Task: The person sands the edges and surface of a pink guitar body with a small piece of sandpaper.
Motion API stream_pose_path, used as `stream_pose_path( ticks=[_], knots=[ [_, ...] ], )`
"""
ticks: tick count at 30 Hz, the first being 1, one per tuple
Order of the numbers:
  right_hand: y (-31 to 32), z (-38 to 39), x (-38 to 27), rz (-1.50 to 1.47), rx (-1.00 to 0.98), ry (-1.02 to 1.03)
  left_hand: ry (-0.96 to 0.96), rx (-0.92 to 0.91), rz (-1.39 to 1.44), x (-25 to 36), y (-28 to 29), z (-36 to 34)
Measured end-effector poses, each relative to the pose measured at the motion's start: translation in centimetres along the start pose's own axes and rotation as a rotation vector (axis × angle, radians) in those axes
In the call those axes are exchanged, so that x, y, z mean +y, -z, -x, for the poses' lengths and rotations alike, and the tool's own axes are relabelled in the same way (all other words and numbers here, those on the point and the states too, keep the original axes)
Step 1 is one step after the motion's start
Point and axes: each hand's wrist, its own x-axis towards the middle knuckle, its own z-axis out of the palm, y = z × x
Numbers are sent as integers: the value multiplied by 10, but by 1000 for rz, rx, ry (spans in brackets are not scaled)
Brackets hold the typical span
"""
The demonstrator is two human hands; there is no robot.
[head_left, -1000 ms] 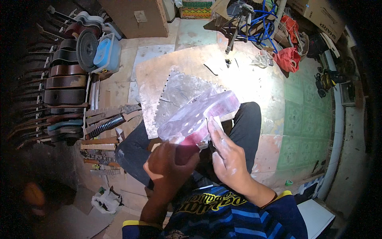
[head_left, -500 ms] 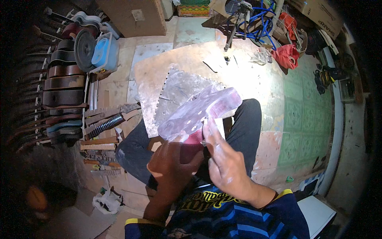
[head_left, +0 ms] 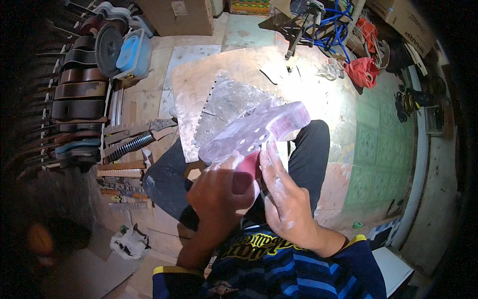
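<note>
A dusty guitar body (head_left: pixel 244 130), purplish-grey on its face with red sides, lies tilted across my lap. Several small holes run along its near side. My left hand (head_left: pixel 219 182) is closed around the near left edge, its fingertips whitened with dust. Against the near edge by the holes, my right hand (head_left: pixel 285 194) has its fingers straight and pressed together over a small pale piece that looks like sandpaper; most of it is hidden beneath them. White material (head_left: pixel 282 152) shows just right of those fingers.
Beneath and beyond lies a board (head_left: pixel 191 94) with a grey mat (head_left: pixel 226 99). Guitars (head_left: pixel 79 89) line the left side, with guitar necks (head_left: pixel 134 144) nearer. A blue-lidded tub (head_left: pixel 132 52), blue cable (head_left: pixel 331 30) and red cloth (head_left: pixel 362 72) lie farther off.
The guitar body has shifted slightly right in view. My right fingers have straightened and lie flatter along its near edge. My left hand still grips it, more brightly lit at the fingertips.
</note>
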Motion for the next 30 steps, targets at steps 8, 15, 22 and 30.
stream_pose_path(
  ticks=[8,15,22,30],
  knots=[
    [-1,-2,4,55,-9,-19,-56,8,-8,1,4,-4],
    [-5,-3,7,61,33,20,-47,59,-40,-2,1,-5],
    [-8,-5,21,1,61,61,28,32,-3,9,-1,-9],
    [-7,-9,17,-40,59,-19,71,31,-54,8,-2,-10]
  ],
)
